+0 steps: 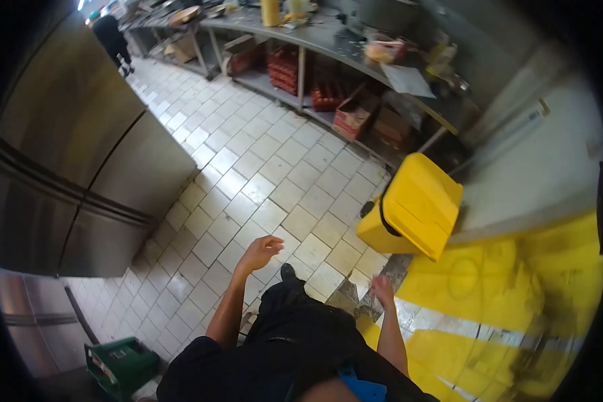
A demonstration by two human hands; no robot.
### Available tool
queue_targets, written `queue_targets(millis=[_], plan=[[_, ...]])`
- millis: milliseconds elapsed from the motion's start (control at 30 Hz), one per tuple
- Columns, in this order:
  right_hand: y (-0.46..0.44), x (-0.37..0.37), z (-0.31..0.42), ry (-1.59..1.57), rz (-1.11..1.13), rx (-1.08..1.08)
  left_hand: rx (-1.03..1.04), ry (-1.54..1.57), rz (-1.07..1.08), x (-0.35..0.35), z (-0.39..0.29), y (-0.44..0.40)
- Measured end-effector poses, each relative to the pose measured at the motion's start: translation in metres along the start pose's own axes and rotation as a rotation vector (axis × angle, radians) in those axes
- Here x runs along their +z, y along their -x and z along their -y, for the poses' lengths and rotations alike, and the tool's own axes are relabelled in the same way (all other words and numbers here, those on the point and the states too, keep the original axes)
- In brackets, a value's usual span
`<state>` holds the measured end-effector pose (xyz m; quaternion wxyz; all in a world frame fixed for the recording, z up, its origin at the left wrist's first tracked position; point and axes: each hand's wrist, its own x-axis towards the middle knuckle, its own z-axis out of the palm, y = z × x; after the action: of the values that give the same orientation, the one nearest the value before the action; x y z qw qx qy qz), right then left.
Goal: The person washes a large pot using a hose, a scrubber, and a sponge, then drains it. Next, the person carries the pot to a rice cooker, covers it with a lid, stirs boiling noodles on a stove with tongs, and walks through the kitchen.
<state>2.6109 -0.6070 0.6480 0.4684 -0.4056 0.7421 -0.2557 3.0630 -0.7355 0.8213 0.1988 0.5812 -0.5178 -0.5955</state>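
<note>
My left hand (261, 253) swings in front of my body above the tiled floor (275, 181), its fingers loosely bent with nothing in them. My right hand (382, 291) hangs at my other side, slightly blurred. Its fingers look loosely apart, and no object shows in it. Nearest to that hand stands a yellow wheeled bin (419, 204), lid down and tilted in this view. Neither hand touches anything. Below me are my dark clothes and one dark shoe (288, 272).
Steel refrigerator doors (114, 167) line the left side. A green crate (122, 365) sits low left. Along the back runs a steel counter (241, 25), with red egg trays (283, 70) and cartons (355, 114) beneath. Yellow paint covers the floor (462, 281) at right. Another person (109, 37) stands far off.
</note>
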Motion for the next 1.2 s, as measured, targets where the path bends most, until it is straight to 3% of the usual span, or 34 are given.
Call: queue_targets(millis=[33, 67, 100, 167, 200, 233, 300, 433, 500, 600, 667, 700, 733, 800, 833, 867, 967, 1033, 1067, 1100, 1133, 1167, 1200], plan=[[-0.018, 0.015, -0.085, 0.377, -0.049, 0.063, 0.047, 0.103, 0.117, -0.015, -0.024, -0.002], [-0.014, 0.012, -0.127, 1.136, 0.385, -0.151, 0.103, 0.191, 0.232, -0.031, -0.048, -0.002], [0.002, 0.014, -0.134, 1.12, 0.539, -0.061, 0.248, 0.316, 0.354, -0.044, -0.084, 0.005], [0.015, 0.028, -0.103, 0.62, 0.469, 0.449, 0.526, 0.555, 0.58, -0.07, -0.167, 0.029], [0.013, 0.037, -0.091, 0.471, 0.416, 0.578, 0.663, 0.676, 0.687, -0.079, -0.204, 0.04], [0.008, 0.046, -0.077, 0.403, 0.4, 0.635, 0.853, 0.717, 0.735, -0.082, -0.224, 0.045], [-0.018, 0.063, -0.059, 0.373, 0.407, 0.693, 0.637, 0.683, 0.793, -0.11, -0.253, 0.052], [-0.088, 0.092, -0.001, 0.386, 0.486, 0.779, 1.476, 0.671, 0.686, -0.122, -0.297, -0.025], [-0.148, 0.098, 0.028, 0.467, 0.549, 0.776, 1.194, 0.351, 0.886, -0.171, -0.318, -0.044], [-0.301, 0.11, 0.098, 0.654, 0.641, 0.631, 1.251, 0.257, 0.638, -0.227, -0.347, -0.055], [-0.459, 0.151, 0.148, 0.92, 0.765, 0.269, 1.314, 0.112, 0.509, -0.265, -0.373, -0.067], [-0.478, 0.148, 0.281, 0.868, 0.572, 0.104, 1.349, 0.066, 0.478, -0.28, -0.38, -0.078], [-0.547, 0.169, 0.322, 0.845, 0.506, -0.139, 1.379, 0.036, 0.458, -0.292, -0.378, -0.088], [-0.595, 0.2, 0.516, 0.744, 0.551, -0.162, 1.458, -0.033, 0.408, -0.309, -0.363, -0.103], [-0.664, 0.233, 0.544, 0.771, 0.502, -0.487, 1.483, -0.04, 0.375, -0.319, -0.355, -0.112], [-0.692, 0.256, 0.599, 0.668, 0.396, -0.624, 1.514, -0.034, 0.334, -0.336, -0.351, -0.122], [-0.711, 0.315, 0.74, 0.542, 0.386, -0.694, 1.418, 0.409, 0.322, -0.417, -0.348, -0.164], [-0.709, 0.349, 0.776, 0.483, 0.444, -0.654, 1.317, 0.582, 0.466, -0.486, -0.31, -0.22], [-0.709, 0.363, 0.783, 0.361, 0.554, -0.512, 1.124, 0.873, 0.073, -0.502, -0.302, -0.233], [-0.708, 0.375, 0.79, 0.24, 0.652, -0.364, 0.638, 0.497, -0.47, -0.541, -0.249, -0.256], [-0.701, 0.382, 0.796, 0.239, 0.781, -0.238, 0.366, 0.189, -0.824, -0.566, -0.284, -0.293], [-0.695, 0.386, 0.802, 0.238, 0.904, -0.116, 0.367, -0.324, -0.96, -0.587, -0.284, -0.321], [-0.694, 0.391, 0.806, 0.24, 0.977, -0.044, 0.355, -0.584, -0.999, -0.609, -0.285, -0.346]])
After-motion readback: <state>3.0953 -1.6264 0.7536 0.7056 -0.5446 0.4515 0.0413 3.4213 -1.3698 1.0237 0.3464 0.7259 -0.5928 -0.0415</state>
